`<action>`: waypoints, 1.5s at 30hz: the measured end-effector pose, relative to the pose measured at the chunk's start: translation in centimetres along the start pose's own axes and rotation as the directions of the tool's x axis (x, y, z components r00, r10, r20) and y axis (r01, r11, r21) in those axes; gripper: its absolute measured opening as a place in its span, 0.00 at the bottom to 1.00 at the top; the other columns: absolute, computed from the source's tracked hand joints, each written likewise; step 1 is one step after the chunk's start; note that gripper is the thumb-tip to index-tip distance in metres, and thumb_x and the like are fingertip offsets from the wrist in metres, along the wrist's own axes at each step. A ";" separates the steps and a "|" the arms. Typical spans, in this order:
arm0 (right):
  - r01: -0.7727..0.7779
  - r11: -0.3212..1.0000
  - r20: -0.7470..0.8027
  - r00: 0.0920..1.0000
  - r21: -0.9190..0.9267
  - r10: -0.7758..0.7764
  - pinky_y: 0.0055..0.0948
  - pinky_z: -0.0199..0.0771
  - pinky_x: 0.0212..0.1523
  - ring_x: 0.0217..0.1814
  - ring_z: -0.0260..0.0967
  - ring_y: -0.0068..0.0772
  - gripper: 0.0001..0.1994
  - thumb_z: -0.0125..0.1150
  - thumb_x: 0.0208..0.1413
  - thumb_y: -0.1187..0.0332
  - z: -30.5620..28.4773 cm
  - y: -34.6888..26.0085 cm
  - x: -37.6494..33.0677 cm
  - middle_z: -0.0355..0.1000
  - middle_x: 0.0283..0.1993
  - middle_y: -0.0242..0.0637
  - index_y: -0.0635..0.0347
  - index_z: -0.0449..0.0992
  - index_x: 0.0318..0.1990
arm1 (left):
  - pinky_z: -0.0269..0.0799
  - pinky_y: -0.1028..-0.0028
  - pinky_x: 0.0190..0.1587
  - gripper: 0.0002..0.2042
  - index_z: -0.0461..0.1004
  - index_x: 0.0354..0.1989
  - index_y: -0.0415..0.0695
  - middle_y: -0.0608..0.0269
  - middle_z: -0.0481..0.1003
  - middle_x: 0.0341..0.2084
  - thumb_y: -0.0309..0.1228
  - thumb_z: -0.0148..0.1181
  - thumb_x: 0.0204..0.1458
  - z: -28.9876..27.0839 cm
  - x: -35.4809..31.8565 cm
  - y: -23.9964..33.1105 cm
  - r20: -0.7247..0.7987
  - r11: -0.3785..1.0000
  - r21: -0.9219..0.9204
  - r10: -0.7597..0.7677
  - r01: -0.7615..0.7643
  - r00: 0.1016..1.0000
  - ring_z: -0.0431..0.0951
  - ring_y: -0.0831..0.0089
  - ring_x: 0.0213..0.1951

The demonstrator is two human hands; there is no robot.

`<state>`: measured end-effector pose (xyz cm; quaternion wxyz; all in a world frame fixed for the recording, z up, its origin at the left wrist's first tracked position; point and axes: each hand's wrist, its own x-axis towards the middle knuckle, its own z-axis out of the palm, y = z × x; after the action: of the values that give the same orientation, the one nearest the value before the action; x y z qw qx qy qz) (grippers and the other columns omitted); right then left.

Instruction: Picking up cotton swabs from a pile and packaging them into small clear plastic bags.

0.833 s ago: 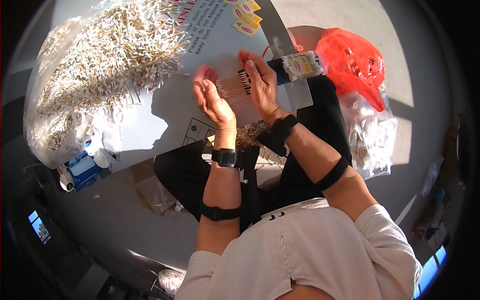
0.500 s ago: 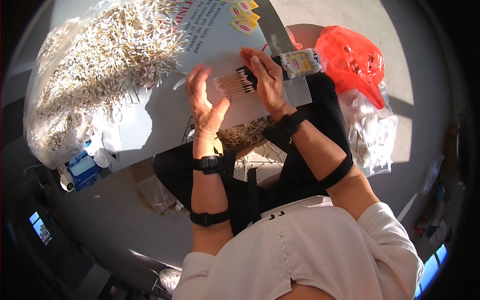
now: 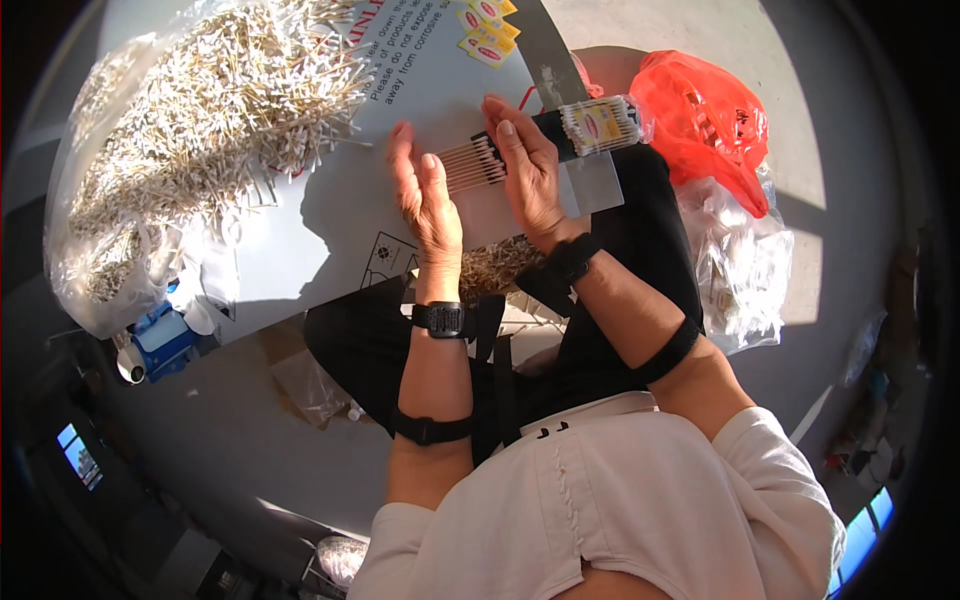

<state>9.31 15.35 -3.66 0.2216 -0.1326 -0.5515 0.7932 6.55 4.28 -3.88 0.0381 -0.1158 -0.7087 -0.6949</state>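
Note:
A neat row of cotton swabs (image 3: 470,168) lies on the grey board between my two hands, with one set of tips at a black strip (image 3: 550,124). My left hand (image 3: 430,205) is upright beside the swabs' left ends, its fingers stretched out and grasping nothing. My right hand (image 3: 532,175) rests over the black strip at the other end, fingers extended; its palm side is partly hidden. Farther right along the strip sits a clear pack of swabs (image 3: 602,125) with a yellow card inside.
A large clear bag of loose swabs (image 3: 220,130) fills the left of the printed board (image 3: 350,235). Yellow cards (image 3: 488,35) lie at the far edge. Red (image 3: 700,120) and clear plastic bags (image 3: 740,265) are at right. A blue-and-white object (image 3: 162,342) is at the near left corner.
My left hand has moved right, up to the swabs' ends, and its thumb has come closer to the fingers. The right hand has barely shifted.

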 end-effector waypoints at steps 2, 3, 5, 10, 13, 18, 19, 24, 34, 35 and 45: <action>-0.005 1.000 0.008 1.000 0.007 0.005 0.30 0.60 0.66 0.64 0.62 0.32 0.19 0.45 0.68 0.65 0.2 0.0 -0.1 0.66 0.60 0.43 0.70 0.66 0.59 | 0.51 0.63 0.66 0.28 0.58 0.62 0.34 0.49 0.57 0.64 0.47 0.45 0.64 0.6 -0.2 -0.1 -0.027 0.998 -0.043 -0.038 0.037 0.999 0.57 0.61 0.64; -0.020 0.999 0.000 1.000 0.031 0.020 0.30 0.60 0.66 0.64 0.62 0.32 0.19 0.46 0.67 0.65 0.0 0.1 0.1 0.66 0.60 0.43 0.70 0.66 0.59 | 0.51 0.63 0.66 0.28 0.58 0.62 0.34 0.49 0.57 0.64 0.47 0.45 0.64 1.0 -0.3 0.2 -0.026 0.998 -0.045 -0.040 0.039 0.999 0.57 0.61 0.64; -0.033 0.998 -0.010 0.999 0.053 0.034 0.30 0.60 0.66 0.64 0.62 0.32 0.19 0.46 0.67 0.64 -0.3 0.2 0.3 0.66 0.61 0.43 0.70 0.67 0.59 | 0.51 0.64 0.66 0.28 0.59 0.62 0.34 0.49 0.58 0.63 0.46 0.46 0.64 1.6 -0.4 0.9 -0.047 0.986 -0.153 -0.072 0.064 0.996 0.59 0.61 0.63; -0.066 0.993 -0.032 0.997 0.095 0.069 0.31 0.62 0.66 0.63 0.64 0.33 0.19 0.46 0.67 0.64 -0.3 -0.3 0.4 0.67 0.59 0.44 0.70 0.67 0.58 | 0.53 0.62 0.66 0.25 0.61 0.60 0.33 0.49 0.62 0.60 0.42 0.48 0.63 0.4 -0.2 0.8 -0.146 0.977 -0.206 -0.083 0.052 0.986 0.61 0.61 0.62; -0.016 1.000 0.001 1.000 0.018 0.016 0.31 0.64 0.64 0.61 0.65 0.33 0.19 0.46 0.68 0.64 -1.6 -1.1 0.9 0.69 0.56 0.44 0.70 0.68 0.56 | 0.65 0.65 0.58 0.15 0.68 0.52 0.34 0.52 0.72 0.50 0.29 0.54 0.60 -1.7 0.0 1.0 -0.290 0.988 -0.152 -0.062 0.019 0.955 0.71 0.66 0.54; 0.022 0.992 0.040 0.999 -0.123 -0.017 0.23 0.72 0.46 0.42 0.71 0.23 0.14 0.47 0.68 0.64 -2.5 -1.6 0.6 0.72 0.41 0.34 0.66 0.72 0.47 | 0.72 0.74 0.40 0.08 0.75 0.41 0.37 0.62 0.74 0.35 0.19 0.58 0.52 -7.7 1.6 -0.7 -0.254 0.913 0.407 0.110 0.003 0.961 0.74 0.74 0.34; 0.022 0.993 0.045 0.999 -0.115 -0.017 0.23 0.72 0.46 0.42 0.71 0.23 0.14 0.47 0.68 0.64 -2.4 -1.6 0.5 0.72 0.41 0.34 0.66 0.72 0.47 | 0.71 0.74 0.39 0.10 0.75 0.41 0.38 0.63 0.73 0.33 0.18 0.58 0.50 -8.4 2.1 -0.7 -0.185 0.861 0.509 0.105 0.004 0.977 0.73 0.74 0.33; 0.007 0.993 0.075 0.997 -0.115 0.002 0.22 0.71 0.45 0.41 0.71 0.22 0.13 0.47 0.67 0.63 -2.9 -1.6 0.8 0.72 0.41 0.33 0.65 0.73 0.46 | 0.72 0.62 0.40 0.13 0.77 0.37 0.43 0.56 0.70 0.32 0.17 0.60 0.41 -8.0 6.2 1.6 0.175 0.461 0.864 0.101 -0.202 0.979 0.73 0.55 0.39; -0.021 0.994 0.077 0.997 -0.103 0.029 0.22 0.73 0.47 0.42 0.71 0.22 0.12 0.48 0.67 0.65 -2.7 -1.6 0.9 0.72 0.41 0.32 0.65 0.72 0.46 | 0.70 0.61 0.40 0.05 0.73 0.26 0.40 0.57 0.70 0.30 0.17 0.56 0.41 -3.5 8.7 0.9 0.444 0.394 0.786 0.177 -0.477 0.878 0.72 0.57 0.38; -0.020 0.995 0.067 0.997 -0.102 0.027 0.22 0.73 0.47 0.43 0.71 0.22 0.12 0.48 0.67 0.65 -2.7 -1.6 0.9 0.72 0.41 0.33 0.65 0.72 0.46 | 0.70 0.61 0.40 0.05 0.73 0.26 0.40 0.57 0.70 0.30 0.17 0.56 0.41 -2.5 8.3 1.0 0.444 0.397 0.784 0.178 -0.477 0.878 0.72 0.57 0.38; 0.003 0.999 -0.011 1.000 0.051 -0.003 0.25 0.69 0.56 0.54 0.69 0.27 0.13 0.47 0.67 0.67 -2.3 -1.3 1.1 0.71 0.48 0.37 0.68 0.71 0.51 | 0.71 0.64 0.43 0.08 0.77 0.33 0.44 0.58 0.69 0.35 0.19 0.60 0.44 -0.3 4.6 1.4 0.115 0.858 0.499 0.075 -0.123 0.991 0.71 0.59 0.42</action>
<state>9.71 18.14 -3.22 0.2291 -0.1306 -0.5301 0.8059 2.35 4.51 -1.47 0.0702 -0.1697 -0.8600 -0.4761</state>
